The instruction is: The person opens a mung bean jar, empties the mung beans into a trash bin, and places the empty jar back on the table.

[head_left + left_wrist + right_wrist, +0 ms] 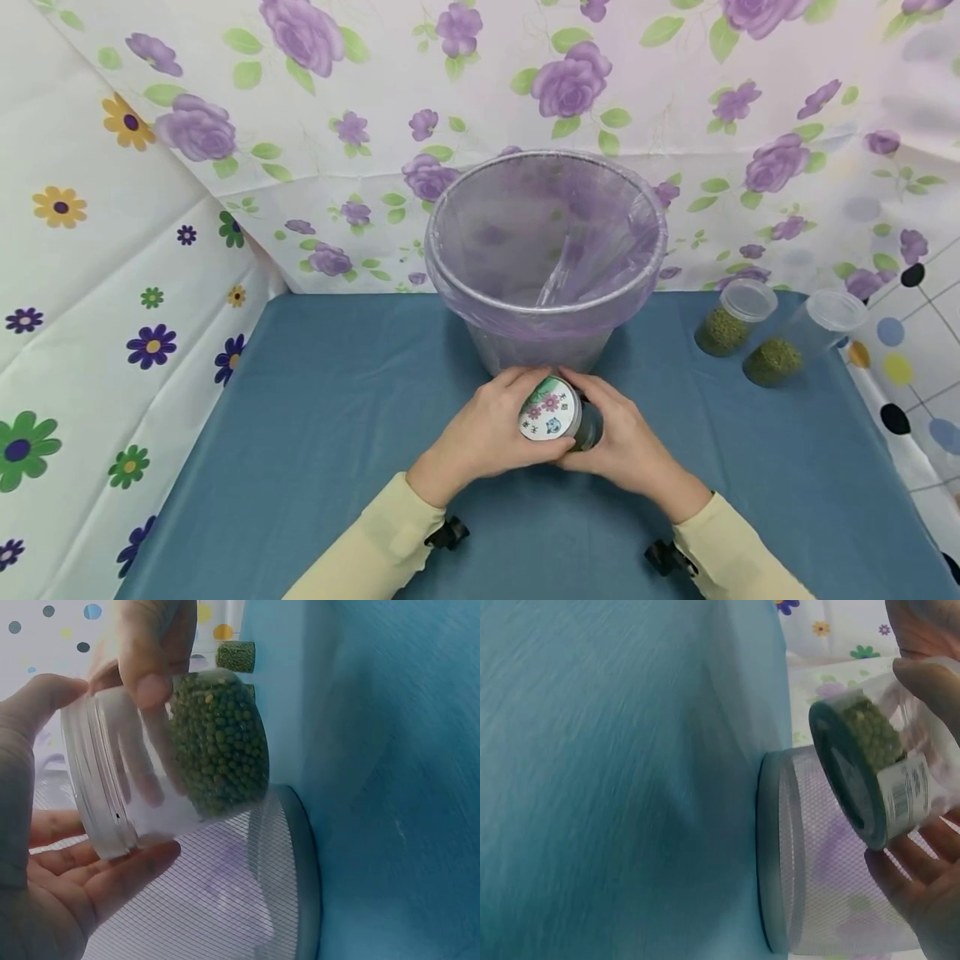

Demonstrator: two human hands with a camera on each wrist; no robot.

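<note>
Both hands hold a clear plastic jar [217, 750] partly filled with small green beans, above the table in front of the bin. My left hand [487, 429] grips the lid end, its thumb and fingers around the wide rim. A round label [550, 408] with pink flowers and writing covers the lid's top, which faces up in the head view. My right hand [630, 437] grips the jar's body from the other side. The right wrist view shows a barcode sticker [904, 796] on the jar's side and its dark round base [847, 776].
A mesh waste bin [540, 346] lined with a translucent purple bag stands just behind the hands. Two clear lidded containers of green beans, an upright-looking one [723, 331] and a taller one [776, 360], stand at the back right of the blue-covered table [337, 400]. Flowered sheets hang behind.
</note>
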